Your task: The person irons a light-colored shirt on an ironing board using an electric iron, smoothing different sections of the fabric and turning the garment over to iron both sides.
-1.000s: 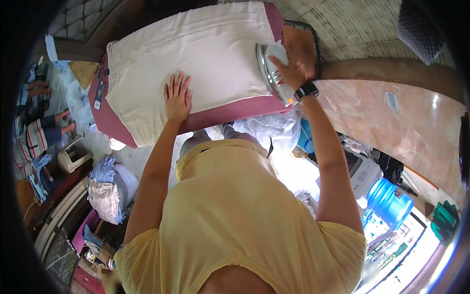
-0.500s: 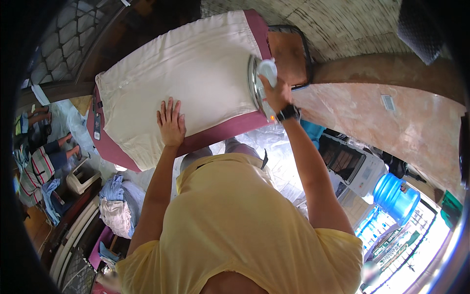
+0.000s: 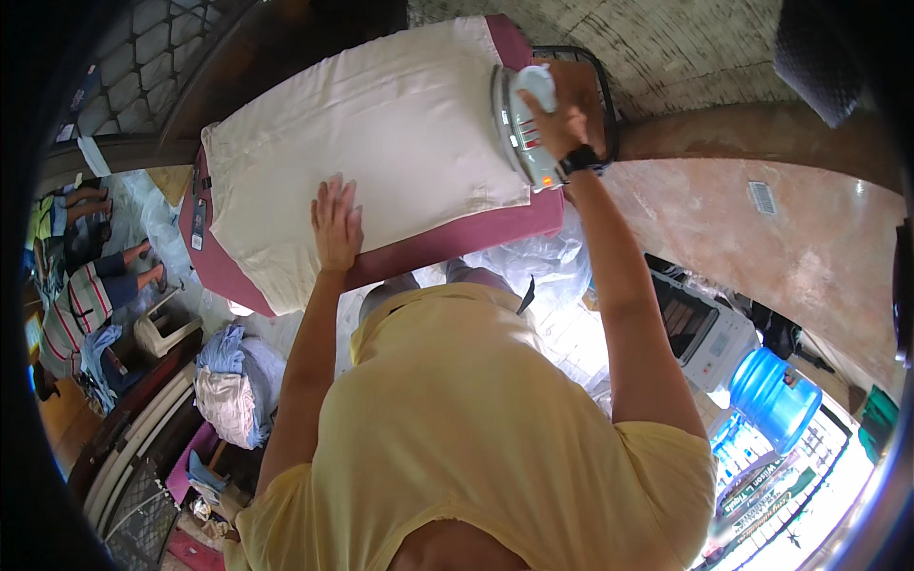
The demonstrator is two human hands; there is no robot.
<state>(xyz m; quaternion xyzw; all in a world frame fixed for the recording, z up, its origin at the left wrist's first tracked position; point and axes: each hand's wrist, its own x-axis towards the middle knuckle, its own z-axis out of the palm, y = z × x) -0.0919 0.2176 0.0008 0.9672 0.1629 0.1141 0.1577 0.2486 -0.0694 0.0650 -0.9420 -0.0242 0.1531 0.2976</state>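
Observation:
A cream garment (image 3: 381,114) lies spread over a maroon-covered ironing board (image 3: 428,249). My right hand (image 3: 560,126), with a dark watch at the wrist, grips the handle of a clothes iron (image 3: 515,128). The iron stands at the garment's right end, with a small orange light lit near its heel. My left hand (image 3: 337,224) lies flat on the cloth near the board's close edge, fingers spread and slightly blurred. The underside of the iron is hidden.
A brown pad in a black metal frame (image 3: 609,105) adjoins the board's right end. Bundled clothes (image 3: 228,390) stand at the lower left, near a beige stool (image 3: 164,328). Other people's legs (image 3: 143,266) show at far left. A blue water jug (image 3: 776,398) and grey machine (image 3: 714,347) are at right.
The iron in my right hand has shifted up and right, toward the garment's right end. My left hand stays on the cloth. The whole view has shifted slightly.

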